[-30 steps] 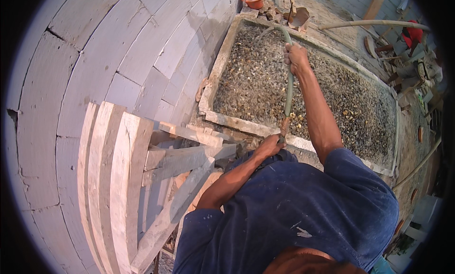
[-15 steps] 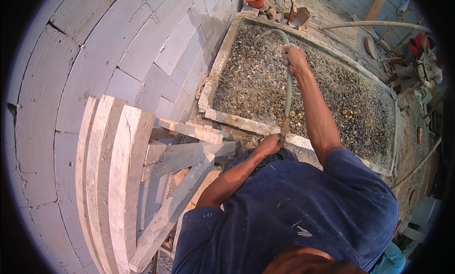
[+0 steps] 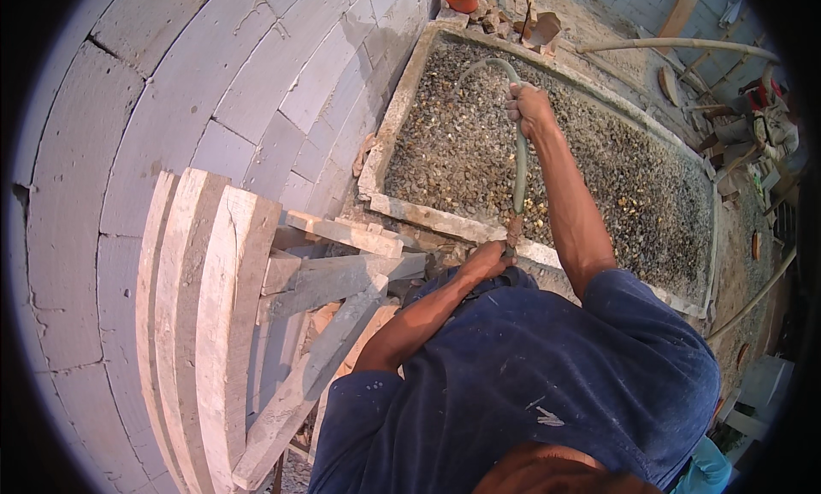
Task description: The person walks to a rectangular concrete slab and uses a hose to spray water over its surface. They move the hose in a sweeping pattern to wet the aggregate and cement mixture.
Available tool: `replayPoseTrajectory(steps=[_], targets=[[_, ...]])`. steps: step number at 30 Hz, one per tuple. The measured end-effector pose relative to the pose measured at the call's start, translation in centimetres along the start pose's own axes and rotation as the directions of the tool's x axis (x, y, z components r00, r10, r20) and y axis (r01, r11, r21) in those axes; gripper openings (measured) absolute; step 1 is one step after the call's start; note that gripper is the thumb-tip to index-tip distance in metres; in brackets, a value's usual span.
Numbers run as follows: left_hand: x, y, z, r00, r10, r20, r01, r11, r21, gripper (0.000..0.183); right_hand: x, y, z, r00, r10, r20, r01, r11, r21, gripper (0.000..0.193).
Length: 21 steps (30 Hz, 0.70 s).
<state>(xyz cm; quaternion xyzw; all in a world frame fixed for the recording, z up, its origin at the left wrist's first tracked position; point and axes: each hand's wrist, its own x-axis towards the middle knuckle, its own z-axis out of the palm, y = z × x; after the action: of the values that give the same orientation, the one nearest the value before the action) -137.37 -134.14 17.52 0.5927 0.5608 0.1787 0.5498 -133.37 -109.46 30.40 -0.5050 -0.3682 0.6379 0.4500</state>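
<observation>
The hose (image 3: 521, 173) is green (the shirt (image 3: 513, 357) navy).

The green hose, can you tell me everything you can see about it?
The hose is slim, dull green and looks like bendy rubber or plastic. Near its bottom is a brownish part, held by the left hand. It rises above the gravel, passes through the closed right hand, then curves left. What looks like water arcs from its tip.

Grey rectangular-block wall (image 3: 282, 58) along the left, pale straight-beamed wooden frame (image 3: 224, 323) beside it, brown-grey rectangular concrete-rimmed gravel bed (image 3: 624, 160) to the frame's right, curved green tubular hose (image 3: 521, 173) over the gravel, round orange bucket (image 3: 462, 0) beyond the bed's far left corner
</observation>
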Motion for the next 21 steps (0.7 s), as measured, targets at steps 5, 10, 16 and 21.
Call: replayPoseTrajectory(steps=[5, 10, 16, 21], targets=[[0.2, -0.2, 0.0, 1.000, -0.024, 0.003, 0.024, 0.999, 0.028, 0.028, 0.1, 0.3, 0.1, 1.000, 0.012, 0.018, -0.012, 1.000, 0.016, 0.011], [0.0, 0.0, 0.0, 1.000, 0.022, -0.004, -0.022, 1.000, -0.008, 0.027, 0.9, 1.2, -0.3, 1.000, 0.002, -0.001, -0.002, 1.000, 0.031, 0.014], [-0.5, 1.2, -0.5, 0.999, -0.025, 0.035, 0.024, 0.999, 0.032, 0.028, 1.3, 1.9, -0.7, 0.998, 0.055, -0.006, -0.054, 0.997, 0.050, 0.015], [0.1, 0.2, 0.3, 0.999, -0.013, 0.051, 0.011, 0.999, 0.037, 0.029, 1.3, 2.3, -1.1, 0.997, 0.080, 0.014, -0.081, 0.995, 0.060, 0.015]])
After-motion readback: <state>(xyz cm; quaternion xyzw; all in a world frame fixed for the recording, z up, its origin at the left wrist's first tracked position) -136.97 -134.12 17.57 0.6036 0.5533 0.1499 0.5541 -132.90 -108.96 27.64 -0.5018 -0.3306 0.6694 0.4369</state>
